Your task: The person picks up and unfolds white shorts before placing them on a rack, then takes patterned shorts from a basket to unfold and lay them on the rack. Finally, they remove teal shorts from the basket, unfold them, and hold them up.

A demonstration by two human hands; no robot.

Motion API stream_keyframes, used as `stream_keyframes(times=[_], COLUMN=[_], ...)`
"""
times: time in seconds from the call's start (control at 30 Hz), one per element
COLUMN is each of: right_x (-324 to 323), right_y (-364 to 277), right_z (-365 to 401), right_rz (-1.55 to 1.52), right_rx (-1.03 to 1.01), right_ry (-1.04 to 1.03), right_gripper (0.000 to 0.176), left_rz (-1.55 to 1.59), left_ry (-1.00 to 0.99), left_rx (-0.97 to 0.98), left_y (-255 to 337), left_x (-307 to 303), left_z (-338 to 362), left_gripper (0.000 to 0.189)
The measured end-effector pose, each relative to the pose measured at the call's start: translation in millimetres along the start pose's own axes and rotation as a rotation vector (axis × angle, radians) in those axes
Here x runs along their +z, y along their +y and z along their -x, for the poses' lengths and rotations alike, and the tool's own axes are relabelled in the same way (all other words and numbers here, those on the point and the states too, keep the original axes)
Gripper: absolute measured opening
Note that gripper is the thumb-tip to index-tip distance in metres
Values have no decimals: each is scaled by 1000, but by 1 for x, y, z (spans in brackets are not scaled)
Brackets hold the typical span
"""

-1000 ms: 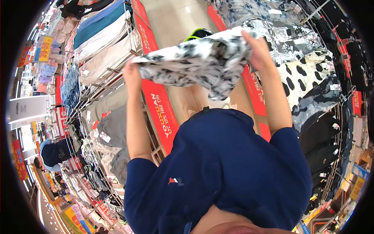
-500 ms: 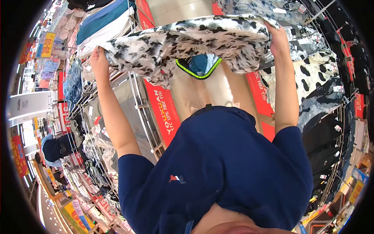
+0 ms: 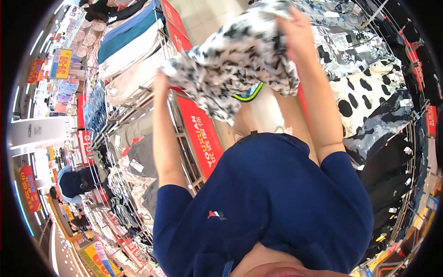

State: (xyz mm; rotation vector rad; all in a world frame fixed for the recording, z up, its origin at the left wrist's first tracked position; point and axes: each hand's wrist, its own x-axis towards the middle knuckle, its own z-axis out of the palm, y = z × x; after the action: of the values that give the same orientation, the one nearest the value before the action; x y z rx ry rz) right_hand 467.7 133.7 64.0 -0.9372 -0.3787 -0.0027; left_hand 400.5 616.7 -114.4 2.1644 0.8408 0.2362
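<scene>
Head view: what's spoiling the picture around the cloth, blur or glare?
Head view: mostly blur, with the spotted cloth, right hand and left hand smeared, apparently by motion; white glare on the floor below the cloth; wide-angle distortion bends the side racks, and black fills the corners; the lettering on the red strip is readable.

Open aisle floor (image 3: 266, 111) between racks (image 3: 179, 124), spotted cloth (image 3: 235, 57) in the way
</scene>
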Motion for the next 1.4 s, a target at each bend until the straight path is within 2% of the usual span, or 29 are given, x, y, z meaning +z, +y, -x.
stream_keyframes(times=[0.03, 0.07, 0.1, 0.13, 0.17, 0.2, 0.27, 0.33, 0.43, 0.47, 0.53, 0.63, 0.7, 0.73, 0.77, 0.8, 0.83, 0.9, 0.93, 1.0, 1.03, 1.07, 1.13, 1.2, 1.23, 1.27, 1.33, 1.37, 1.4], right_x=[30, 56, 73, 87, 106, 125, 146, 152, 148, 147, 140, 111, 75, 51, 27, 8, 9, 2, 2, -6, -3, -3, 15, 33, 42, 51, 66, 74, 80], right_y=[-6, -10, 2, 17, 20, 22, 76, 112, 118, 101, 87, 61, 27, 28, 32, 32, 31, 45, 45, 51, 55, 54, 19, -8, -22, -30, -25, -21, -14], right_z=[7, 12, 13, 15, 28, 47, 88, 125, 138, 136, 143, 141, 132, 133, 129, 125, 112, 97, 89, 75, 64, 59, 45, 27, 22, 18, 16, 15, 15], right_rz=[311, 625, 716, 808, 750, 686, 890, 977, 1025, 1048, 1010, 486, 399, 563, 617, 856, 757, 900, 1037, 935, 738, 663, 720, 832, 924, 1017, 1175, 1248, 1257], right_rx=[-28, -52, -205, -357, -247, -132, -346, -243, -132, 64, -216, -518, -294, -402, -429, -542, -466, -410, -432, -481, -479, -404, -55, -303, -334, -356, -310, -284, -276], right_ry=[-115, -221, -384, -549, -723, -896, -1061, -951, -1163, -1283, -1253, -1168, -1136, -923, -616, -268, -127, -229, -383, -440, -362, -314, -197, -268, -316, -376, -534, -624, -611], right_gripper=[18, 20, 21, 23, 21, 20, 15, 14, 19, 30, 34, 28, 24, 15, 20, 33, 40, 38, 38, 24, 23, 23, 20, 23, 21, 20, 19, 20, 20], left_rz=[20, 292, 676, 1055, 1230, 1319, 1384, 1388, 1379, 1375, 1375, 1376, 1370, 1365, 1351, 1347, 1339, 1310, 1296, 1247, 1201, 1142, 927, 445, 188, 155, 814, 984, 837], left_ry=[-167, -403, -439, -566, -674, -744, -808, -823, -818, -815, -794, -764, -747, -738, -731, -733, -731, -744, -754, -770, -772, -772, -759, -672, -572, -476, -383, -483, -508], left_rx=[378, 391, 213, -43, -145, -186, -218, -242, -268, -277, -282, -286, -283, -271, -263, -271, -268, -267, -265, -248, -227, -197, -100, 154, 285, 326, 348, 423, 513], left_y=[68, 81, 81, 126, 127, 124, 115, 103, 89, 85, 80, 73, 70, 70, 69, 67, 66, 65, 64, 64, 65, 66, 69, 68, 72, 81, 153, 189, 213], left_x=[8, 32, 60, 66, 79, 88, 98, 100, 99, 99, 99, 96, 93, 93, 92, 90, 88, 85, 84, 81, 78, 74, 67, 66, 62, 56, 31, 20, 17], left_z=[89, 107, 121, 174, 195, 210, 227, 231, 235, 236, 237, 234, 230, 229, 227, 227, 227, 230, 230, 230, 225, 217, 198, 164, 148, 142, 185, 209, 226], left_gripper=[46, 50, 54, 53, 54, 54, 54, 54, 55, 55, 55, 55, 56, 56, 56, 56, 56, 56, 57, 57, 57, 57, 57, 58, 58, 58, 58, 54, 54])
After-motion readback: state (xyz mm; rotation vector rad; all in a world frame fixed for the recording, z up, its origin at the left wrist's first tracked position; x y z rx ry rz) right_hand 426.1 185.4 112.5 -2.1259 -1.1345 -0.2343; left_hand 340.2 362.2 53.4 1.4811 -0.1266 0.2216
